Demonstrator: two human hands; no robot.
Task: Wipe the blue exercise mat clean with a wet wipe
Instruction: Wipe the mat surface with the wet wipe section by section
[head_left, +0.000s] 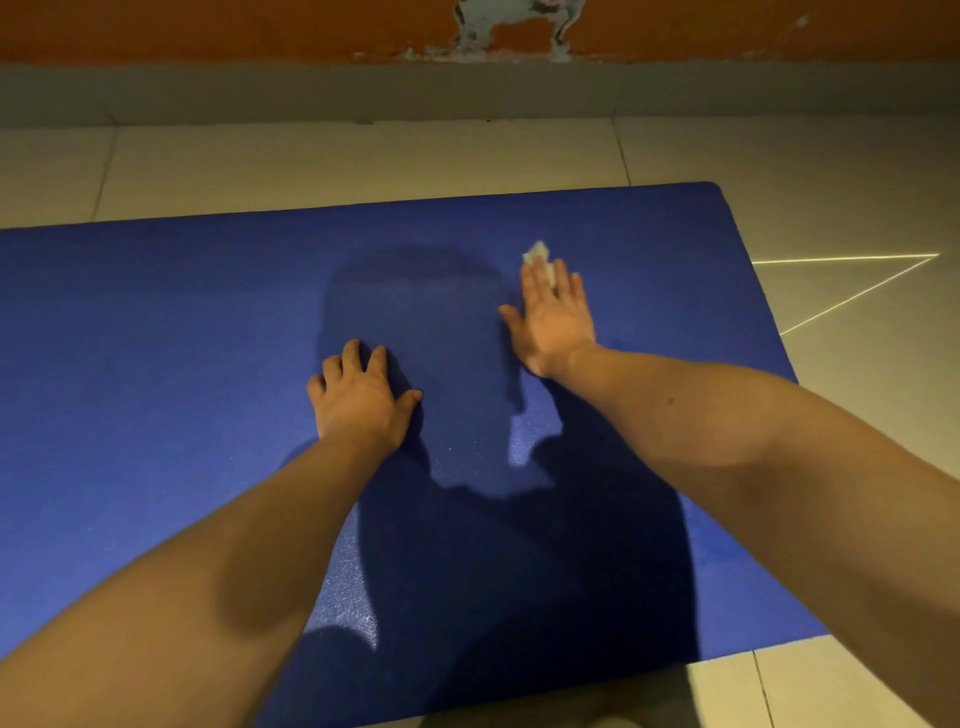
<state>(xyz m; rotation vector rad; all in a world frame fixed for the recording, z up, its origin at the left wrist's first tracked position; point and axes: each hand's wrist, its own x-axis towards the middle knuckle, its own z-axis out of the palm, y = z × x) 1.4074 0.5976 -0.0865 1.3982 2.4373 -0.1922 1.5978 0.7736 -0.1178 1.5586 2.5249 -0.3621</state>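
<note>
Hands press down on a blue textured foam exercise mat (156, 338) spread flat over a pale tiled floor (363, 161). The right hand (556, 322) lies open, fingers straight, pinning a small white wet wipe (536, 253) against the mat near its far right corner. Only the wipe's tip shows beyond the fingertips; it appears folded, though most of it is hidden. The left hand (363, 400) holds nothing, its fingers spread and slightly bent, bracing on the mat's middle, well apart from the wipe. Thin, limp and damp, the wipe will likely bunch unless kept flat under the fingers rather than pinched. The soft mat may creep on tile, so the bracing hand matters.
</note>
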